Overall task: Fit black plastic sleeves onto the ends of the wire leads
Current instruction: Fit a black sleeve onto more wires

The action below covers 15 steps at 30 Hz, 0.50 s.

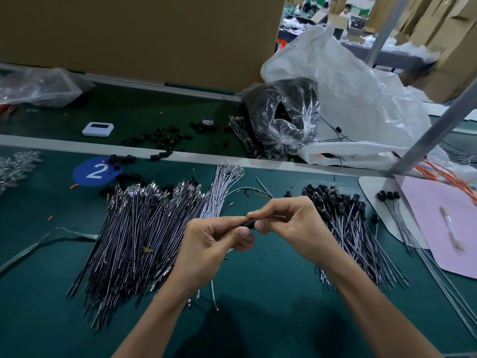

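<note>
A small black plastic sleeve (249,224) sits between my two hands above the green table. My left hand (216,241) pinches it from the left with thumb and fingers. My right hand (286,223) pinches it from the right, fingers curled. The wire lead in the sleeve is mostly hidden by my fingers. A big heap of bare dark wire leads (139,236) with metal terminals lies to the left. A pile of leads with black sleeves fitted (343,223) lies to the right. Loose black sleeves (160,138) are scattered further back.
A clear bag of black sleeves (281,117) and a large white plastic sack (361,99) stand at the back right. A white bundle of leads (222,187), a pink sheet (444,223), a slanted metal post (433,130), a white device (98,129) and a cardboard wall (142,34) surround the work area.
</note>
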### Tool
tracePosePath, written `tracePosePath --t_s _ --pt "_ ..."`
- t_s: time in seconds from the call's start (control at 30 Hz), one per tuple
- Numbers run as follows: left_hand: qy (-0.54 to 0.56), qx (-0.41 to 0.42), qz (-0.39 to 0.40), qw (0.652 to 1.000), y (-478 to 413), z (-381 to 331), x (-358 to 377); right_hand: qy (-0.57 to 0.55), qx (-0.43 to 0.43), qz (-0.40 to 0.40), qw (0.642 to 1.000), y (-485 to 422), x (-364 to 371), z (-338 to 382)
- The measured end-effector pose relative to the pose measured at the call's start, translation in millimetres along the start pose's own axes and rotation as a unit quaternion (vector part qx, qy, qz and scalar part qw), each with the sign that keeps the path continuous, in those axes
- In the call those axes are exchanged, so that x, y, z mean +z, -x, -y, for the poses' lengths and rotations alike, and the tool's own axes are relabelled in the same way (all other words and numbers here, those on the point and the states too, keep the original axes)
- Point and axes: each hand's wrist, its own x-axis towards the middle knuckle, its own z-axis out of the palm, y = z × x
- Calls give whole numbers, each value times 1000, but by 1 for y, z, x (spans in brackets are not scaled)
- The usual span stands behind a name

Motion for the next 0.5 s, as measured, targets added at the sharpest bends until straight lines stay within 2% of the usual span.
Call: tracePosePath --t_s 0.1,0.2,0.3,0.4,0.47,0.5 --pt "13 -18 -10 1000 1 0 5 23 -24 -10 999 6 3 -1" --pt "46 -48 -10 998 2 -1 12 -24 -20 -53 998 17 8 -5" --pt "23 -83 56 995 8 0 14 -111 1 -90 990 28 0 -4" --pt "-5 -105 125 987 16 2 7 -229 40 -114 966 43 -29 4" --pt "-12 -113 111 987 19 2 -2 -258 54 -158 952 53 -56 8" --pt "-29 -111 81 990 20 3 -7 -253 60 -191 946 57 -70 10"
